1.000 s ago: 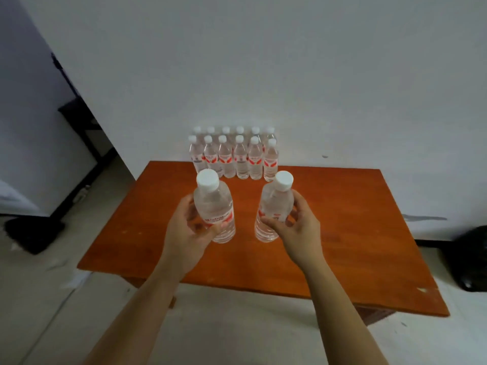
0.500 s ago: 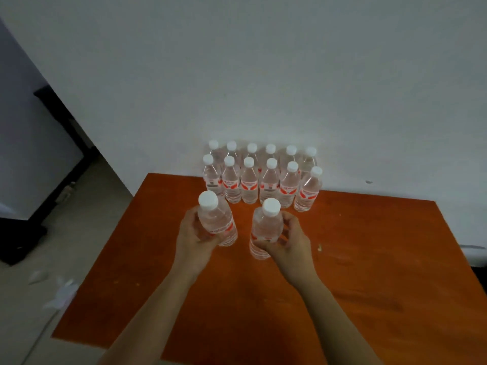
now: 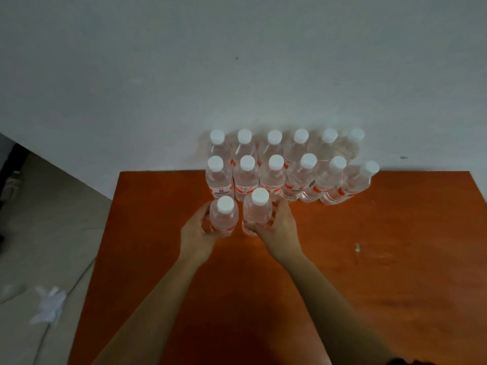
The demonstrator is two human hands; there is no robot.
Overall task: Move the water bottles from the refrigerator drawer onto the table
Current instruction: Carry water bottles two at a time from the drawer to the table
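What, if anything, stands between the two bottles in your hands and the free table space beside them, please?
Nothing visible. The left hand and right hand each hold a bottle just in front of the two rows of bottles; the table to their right is bare apart from a small scrap.

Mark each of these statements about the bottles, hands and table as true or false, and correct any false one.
1. Each hand holds one water bottle. True: the left hand grips the left bottle and the right hand grips the right bottle.
2. The bottles standing by the wall have blue caps. False: the back rows of bottles have white caps.
3. The table is orange-brown. True.
4. The bottles already set down lie on their sides. False: they stand upright in two rows of six.
5. The two held bottles are at the right end of the rows. False: they are in front of the left end.
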